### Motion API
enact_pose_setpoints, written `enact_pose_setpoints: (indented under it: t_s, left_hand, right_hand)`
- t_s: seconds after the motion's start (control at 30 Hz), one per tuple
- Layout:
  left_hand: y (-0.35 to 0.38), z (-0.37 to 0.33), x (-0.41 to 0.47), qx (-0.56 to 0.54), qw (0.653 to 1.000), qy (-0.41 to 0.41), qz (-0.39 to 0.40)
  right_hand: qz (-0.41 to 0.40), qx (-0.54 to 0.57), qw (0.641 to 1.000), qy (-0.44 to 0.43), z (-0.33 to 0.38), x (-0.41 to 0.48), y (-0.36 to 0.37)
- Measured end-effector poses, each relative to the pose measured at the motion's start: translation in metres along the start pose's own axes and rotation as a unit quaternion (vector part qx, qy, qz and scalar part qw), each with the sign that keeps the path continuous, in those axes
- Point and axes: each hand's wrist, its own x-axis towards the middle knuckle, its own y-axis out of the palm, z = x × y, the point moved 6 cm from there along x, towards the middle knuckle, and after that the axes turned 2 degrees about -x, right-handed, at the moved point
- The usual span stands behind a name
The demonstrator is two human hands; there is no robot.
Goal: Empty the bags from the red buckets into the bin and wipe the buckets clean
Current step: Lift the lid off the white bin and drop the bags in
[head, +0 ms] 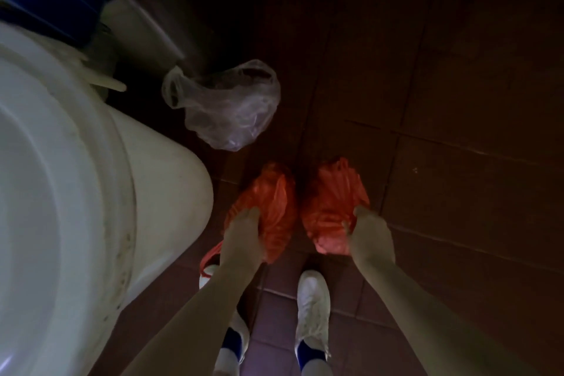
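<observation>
Light: very dim, detail poor.
Left hand (244,229): grips the bunched plastic of the left red bag (271,201); fingers curl into it, not told apart.
Right hand (369,230): grips the right red bag (331,201) the same way; fingertips hidden in folds.
Bags, place: side by side, nearly touching, hanging over the tiled floor (457,131) in front of the white shoes (312,305), just right of the big white bin (146,180).
Bags, axis: long axis roughly vertical, gathered end up in the hands, full end toward the floor.
Done: bags apparently out of the buckets; no bucket in view.
Left: bags into the bin; wiping.
Nearby: clear plastic bag (225,107) on the floor.
</observation>
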Motion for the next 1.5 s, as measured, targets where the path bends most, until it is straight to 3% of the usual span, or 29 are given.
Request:
enact_pose_setpoints:
  t_s: [0.13,0.3,0.53,0.73,0.87,0.97,1.1,1.17,1.33,1.5]
  left_hand:
    - [0.013,0.006,0.008,0.004,1.000,-0.008,0.004]
    - [0.003,-0.011,-0.003,0.000,0.999,0.027,0.029]
    - [-0.075,-0.053,-0.037,-0.052,0.994,0.053,-0.075]
    - [-0.197,-0.067,-0.084,0.003,0.975,0.148,-0.167]
    - [-0.286,-0.026,-0.114,0.018,0.954,0.136,-0.267]
    - [-0.336,0.032,-0.133,0.040,0.949,0.054,-0.309]
    - [-0.371,0.122,-0.155,0.023,0.951,-0.093,-0.295]
    - [-0.377,0.160,-0.160,0.034,0.956,-0.126,-0.263]
    - [-0.365,0.221,-0.148,0.065,0.979,-0.102,-0.161]
    - [-0.358,0.250,-0.138,0.077,0.981,-0.064,-0.165]
  right_hand:
    - [0.047,0.002,0.999,-0.019,0.005,0.008,0.015]
    - [0.050,0.001,0.997,-0.051,0.023,-0.007,-0.001]
    - [-0.004,0.027,0.986,-0.162,0.094,-0.053,-0.069]
    - [-0.078,0.049,0.941,-0.326,0.210,-0.123,-0.143]
    - [-0.093,0.028,0.901,-0.422,0.293,-0.168,-0.161]
    - [-0.062,0.002,0.881,-0.469,0.344,-0.198,-0.150]
    - [-0.015,-0.093,0.857,-0.506,0.400,-0.233,-0.106]
    - [0.005,-0.124,0.850,-0.512,0.422,-0.249,-0.080]
    - [0.041,-0.169,0.841,-0.513,0.471,-0.276,-0.011]
    - [0.043,-0.188,0.862,-0.469,0.507,-0.278,0.041]
